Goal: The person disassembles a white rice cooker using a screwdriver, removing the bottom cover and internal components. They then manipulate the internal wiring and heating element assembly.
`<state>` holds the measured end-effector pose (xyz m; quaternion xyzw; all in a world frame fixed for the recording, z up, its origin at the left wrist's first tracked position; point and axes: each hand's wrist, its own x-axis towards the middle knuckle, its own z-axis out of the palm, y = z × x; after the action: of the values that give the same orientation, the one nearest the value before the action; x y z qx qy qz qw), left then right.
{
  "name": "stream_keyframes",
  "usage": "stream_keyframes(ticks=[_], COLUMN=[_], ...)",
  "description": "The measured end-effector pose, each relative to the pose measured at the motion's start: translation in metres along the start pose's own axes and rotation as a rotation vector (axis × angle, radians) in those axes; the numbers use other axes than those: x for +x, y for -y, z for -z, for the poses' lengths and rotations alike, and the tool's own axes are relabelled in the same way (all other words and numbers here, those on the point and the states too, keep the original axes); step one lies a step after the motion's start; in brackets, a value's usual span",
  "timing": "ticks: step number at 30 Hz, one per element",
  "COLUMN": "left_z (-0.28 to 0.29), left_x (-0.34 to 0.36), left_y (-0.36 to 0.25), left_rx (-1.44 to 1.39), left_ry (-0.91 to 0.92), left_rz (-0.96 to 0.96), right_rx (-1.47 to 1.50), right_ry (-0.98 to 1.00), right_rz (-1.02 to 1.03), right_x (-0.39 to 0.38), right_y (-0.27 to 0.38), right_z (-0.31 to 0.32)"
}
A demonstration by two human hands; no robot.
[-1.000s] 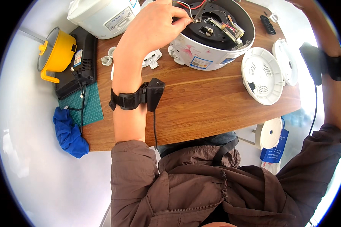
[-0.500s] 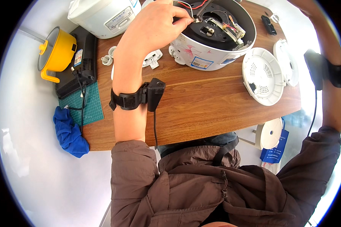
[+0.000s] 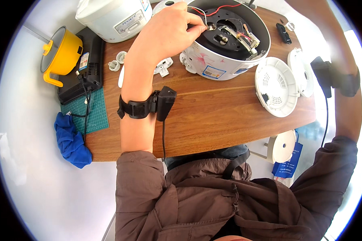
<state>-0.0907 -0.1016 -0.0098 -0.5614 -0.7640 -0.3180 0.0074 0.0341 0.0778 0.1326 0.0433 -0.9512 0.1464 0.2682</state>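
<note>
My left hand [image 3: 169, 34] reaches over the rim of an upturned white rice cooker body [image 3: 203, 60] with pink flower prints. Its thumb and forefinger are pinched together at the end of a thin white wire [image 3: 204, 14], beside a small metal piece [image 3: 211, 26]. Inside the cooker lie a round black base [image 3: 213, 38], a red wire [image 3: 225, 6] and a metal bracket with thin wires [image 3: 241, 38]. My right forearm [image 3: 344, 52] stretches up past the top edge, so that hand is out of sight. A dark rod-like tip [image 3: 251, 4] shows above the cooker's far rim.
Right of the cooker are a white vented cover [image 3: 275, 88], a white ring-shaped part [image 3: 301, 72] and a black object [image 3: 283, 33]. Leftward stand another white cooker [image 3: 116, 20], a yellow pot [image 3: 62, 52] on a black appliance [image 3: 82, 80], and a blue cloth [image 3: 70, 140] by a green mat [image 3: 94, 110].
The dark rod has left the cooker's inside and moved up and right. My right arm has shifted up and left, its hand out of view. My left hand keeps its pinch.
</note>
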Motion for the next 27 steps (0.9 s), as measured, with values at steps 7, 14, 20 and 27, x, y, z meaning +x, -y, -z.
stream_keyframes(ticks=[7,14,20,27], left_z=[0.002,-0.011,-0.003,-0.004], left_x=[-0.002,-0.003,-0.001,0.001], left_y=[0.002,0.004,0.003,0.003], left_rx=[0.053,0.072,-0.037,-0.035], left_ry=[0.009,-0.061,-0.047,-0.042], left_rz=[0.027,0.002,-0.077,-0.091], right_rx=[-0.229,-0.415,-0.363,-0.384], right_ry=[0.368,0.588,0.644,0.665], right_rz=[0.270,0.106,0.057,0.033], right_x=[-0.001,-0.002,0.004,0.003], right_y=[-0.009,-0.021,-0.023,-0.023], right_z=[-0.038,-0.083,-0.092,-0.095])
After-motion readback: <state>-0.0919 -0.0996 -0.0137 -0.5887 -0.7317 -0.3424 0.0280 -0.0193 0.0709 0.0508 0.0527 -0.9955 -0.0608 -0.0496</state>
